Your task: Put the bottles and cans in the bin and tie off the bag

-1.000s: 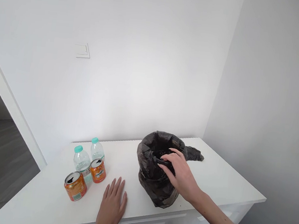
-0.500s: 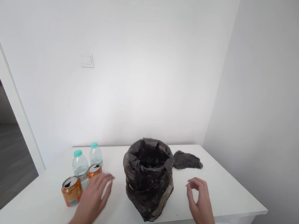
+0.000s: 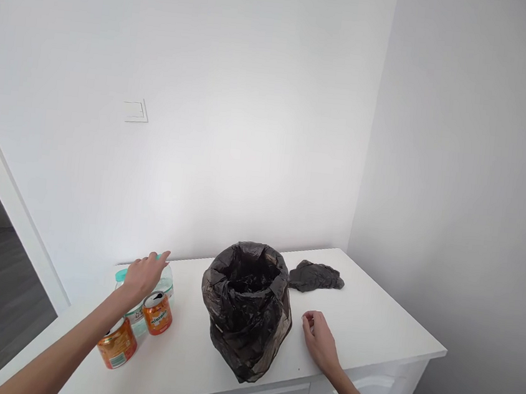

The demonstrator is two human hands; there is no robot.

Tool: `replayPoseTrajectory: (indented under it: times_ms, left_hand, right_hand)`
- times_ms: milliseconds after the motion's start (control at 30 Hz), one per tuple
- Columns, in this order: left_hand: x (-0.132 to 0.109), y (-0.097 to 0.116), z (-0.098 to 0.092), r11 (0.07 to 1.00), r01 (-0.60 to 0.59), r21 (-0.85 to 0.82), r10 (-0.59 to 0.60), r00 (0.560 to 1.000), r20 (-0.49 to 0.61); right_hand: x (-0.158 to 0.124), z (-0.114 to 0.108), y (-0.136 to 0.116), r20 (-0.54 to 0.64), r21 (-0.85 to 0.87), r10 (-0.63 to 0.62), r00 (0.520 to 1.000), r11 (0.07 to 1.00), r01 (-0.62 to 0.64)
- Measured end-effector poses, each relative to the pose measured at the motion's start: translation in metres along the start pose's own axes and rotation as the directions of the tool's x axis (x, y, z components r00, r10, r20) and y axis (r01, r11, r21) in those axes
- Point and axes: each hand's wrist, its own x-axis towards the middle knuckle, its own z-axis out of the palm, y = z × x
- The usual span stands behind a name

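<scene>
Head view: the nearer left hand (image 3: 142, 276), finger closure unclear, overlaps the upright rear bottle (image 3: 167, 282); right hand (image 3: 319, 343), fingers curled, is well apart, past the black bag (image 3: 245, 327)

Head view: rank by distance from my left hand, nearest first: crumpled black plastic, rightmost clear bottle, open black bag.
1. Rightmost clear bottle, partly behind the left hand.
2. Open black bag, mid-counter.
3. Crumpled black plastic, right of the bag.
</scene>
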Motion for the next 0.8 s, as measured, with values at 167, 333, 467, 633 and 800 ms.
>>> replayPoseTrajectory:
  times_ms: [167, 333, 467, 633, 800]
  left_hand:
    - [-0.001, 0.006, -0.049, 0.997, -0.032, -0.068, 0.025, 0.995, -0.099]
    - [-0.025, 0.018, -0.167, 0.902, -0.224, -0.369, -0.029, 0.822, -0.569]
    - [-0.049, 0.048, -0.218, 0.796, -0.381, -0.470, 0.111, 0.856, -0.505]
    - [-0.039, 0.084, -0.185, 0.693, -0.533, -0.485, 0.438, 0.846, -0.303]
    - [-0.010, 0.106, -0.141, 0.632, -0.603, -0.486, 0.621, 0.770, -0.149]
  right_hand:
    - [-0.003, 0.001, -0.001, 0.002, -0.047, -0.022, 1.000, 0.999, 0.022]
    - [-0.003, 0.001, -0.002, 0.009, -0.065, -0.045, 0.999, 0.997, 0.045]
    - [-0.004, 0.000, -0.002, 0.007, -0.072, -0.048, 0.999, 0.996, 0.049]
    - [-0.002, 0.000, -0.002, -0.010, -0.084, -0.064, 0.998, 0.994, 0.063]
    - [0.000, 0.001, 0.001, -0.011, -0.095, -0.085, 0.996, 0.992, 0.083]
